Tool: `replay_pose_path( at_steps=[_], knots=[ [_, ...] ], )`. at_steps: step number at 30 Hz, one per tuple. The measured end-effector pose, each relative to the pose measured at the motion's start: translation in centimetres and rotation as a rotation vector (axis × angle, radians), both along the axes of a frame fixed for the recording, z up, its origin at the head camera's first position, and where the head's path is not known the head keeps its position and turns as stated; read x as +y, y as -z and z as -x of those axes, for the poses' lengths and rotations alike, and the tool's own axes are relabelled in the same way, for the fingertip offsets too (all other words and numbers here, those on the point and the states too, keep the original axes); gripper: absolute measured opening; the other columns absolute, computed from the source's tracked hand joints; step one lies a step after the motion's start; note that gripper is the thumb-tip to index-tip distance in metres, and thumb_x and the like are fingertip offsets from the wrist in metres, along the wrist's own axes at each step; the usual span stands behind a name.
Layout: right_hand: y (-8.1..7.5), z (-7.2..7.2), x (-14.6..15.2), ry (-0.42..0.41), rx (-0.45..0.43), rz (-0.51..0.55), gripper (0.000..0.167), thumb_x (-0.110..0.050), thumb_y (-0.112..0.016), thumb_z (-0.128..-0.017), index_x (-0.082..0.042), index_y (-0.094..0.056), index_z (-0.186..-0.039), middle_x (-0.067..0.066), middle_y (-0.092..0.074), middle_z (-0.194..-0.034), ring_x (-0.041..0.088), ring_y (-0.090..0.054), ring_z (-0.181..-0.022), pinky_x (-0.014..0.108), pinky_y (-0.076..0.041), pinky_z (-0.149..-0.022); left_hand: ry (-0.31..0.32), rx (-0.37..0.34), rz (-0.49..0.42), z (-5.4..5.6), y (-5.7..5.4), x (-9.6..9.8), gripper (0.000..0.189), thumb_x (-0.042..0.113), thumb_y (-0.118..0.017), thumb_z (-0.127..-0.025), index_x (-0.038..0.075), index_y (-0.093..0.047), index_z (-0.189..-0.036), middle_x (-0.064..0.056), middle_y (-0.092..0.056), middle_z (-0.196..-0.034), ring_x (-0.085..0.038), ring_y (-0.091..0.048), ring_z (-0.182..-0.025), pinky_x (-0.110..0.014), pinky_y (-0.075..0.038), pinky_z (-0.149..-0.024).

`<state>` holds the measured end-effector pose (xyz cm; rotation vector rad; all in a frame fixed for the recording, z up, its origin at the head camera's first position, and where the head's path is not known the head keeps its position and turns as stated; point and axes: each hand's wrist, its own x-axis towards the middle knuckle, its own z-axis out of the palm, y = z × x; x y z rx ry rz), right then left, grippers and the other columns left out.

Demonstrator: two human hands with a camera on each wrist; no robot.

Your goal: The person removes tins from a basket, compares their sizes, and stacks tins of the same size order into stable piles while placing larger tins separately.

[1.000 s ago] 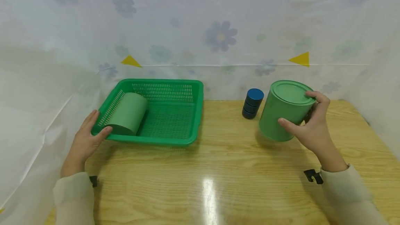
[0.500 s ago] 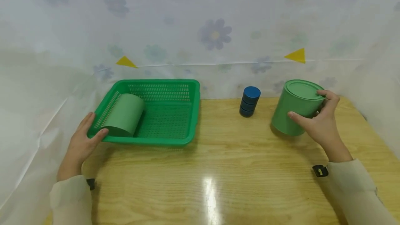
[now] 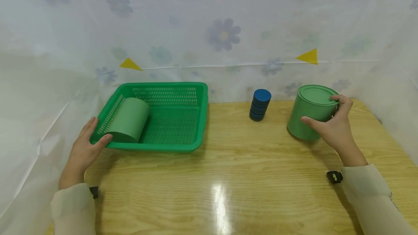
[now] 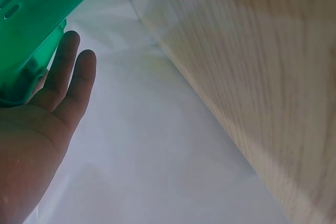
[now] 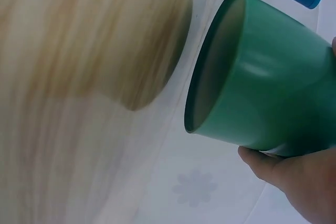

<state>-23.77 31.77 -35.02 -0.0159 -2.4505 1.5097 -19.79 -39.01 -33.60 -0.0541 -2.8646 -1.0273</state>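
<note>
My left hand (image 3: 81, 151) holds the front left corner of a green plastic basket (image 3: 203, 119), thumb on the front rim, other fingers along the outer side. Inside the basket's left part lies a light green cylinder (image 3: 128, 119) on its side. On the right, my right hand (image 3: 336, 130) grips a green can (image 3: 303, 119) with a round lid, thumb on its near side and a finger at the lid's edge. The right wrist view shows the bottom of the can (image 5: 273, 77) tilted, apart from the table.
A stack of blue discs or a ridged blue cylinder (image 3: 260, 105) stands left of the can near the back of the wooden table (image 3: 183, 191). A white flowered sheet (image 3: 183, 21) hangs behind and along both sides.
My right hand has carried the green can to the right, away from the blue stack, and slightly lower lately. My left hand keeps its hold on the basket; the head view shifted a little.
</note>
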Motion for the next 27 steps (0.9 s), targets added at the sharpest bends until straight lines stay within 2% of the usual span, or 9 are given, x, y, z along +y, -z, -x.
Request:
replay_pose_path(
  at_steps=[7, 12, 19, 27],
  knots=[
    [0.5, 0.3, 0.5, -0.001, -0.046, -0.021, 0.097, -0.022, -0.081, -0.088, -0.029, -0.005, -0.149, 0.029, -0.008, -0.158, 0.059, -0.024, -0.137, 0.075, -0.026, -0.101, -0.004, 0.001, -0.005, -0.2, 0.0, 0.1, 0.081, 0.04, -0.053, -0.105, 0.007, -0.008, -0.163, -0.018, -0.001, -0.168, -0.051, 0.001, -0.149, -0.075, -0.005, -0.11],
    [0.6, 0.9, 0.7, 0.005, -0.075, -0.046, 0.096, -0.027, -0.081, -0.088, -0.027, -0.005, -0.146, 0.032, -0.009, -0.157, 0.06, -0.026, -0.136, 0.074, -0.03, -0.099, -0.005, 0.001, -0.004, -0.2, 0.0, 0.0, 0.08, 0.04, -0.053, -0.105, 0.008, -0.008, -0.163, -0.017, -0.001, -0.168, -0.052, 0.001, -0.148, -0.076, -0.005, -0.11],
    [0.5, 1.5, 1.3, -0.024, -0.067, -0.077, 0.09, -0.022, -0.08, -0.089, -0.022, -0.007, -0.141, 0.037, -0.013, -0.153, 0.062, -0.03, -0.13, 0.073, -0.032, -0.096, -0.006, -0.005, -0.009, -0.2, 0.1, -0.1, 0.08, 0.039, -0.053, -0.105, 0.009, -0.007, -0.163, -0.016, 0.0, -0.168, -0.051, 0.002, -0.148, -0.076, -0.005, -0.109],
    [0.6, 2.1, 2.3, -0.081, -0.083, -0.078, 0.089, -0.018, -0.076, -0.092, -0.02, -0.003, -0.141, 0.036, -0.008, -0.154, 0.062, -0.026, -0.132, 0.076, -0.027, -0.101, -0.011, -0.003, -0.007, -0.1, 0.2, 0.0, 0.08, 0.04, -0.053, -0.105, 0.01, -0.008, -0.163, -0.015, -0.001, -0.168, -0.051, 0.001, -0.148, -0.076, -0.005, -0.11]
  ],
)
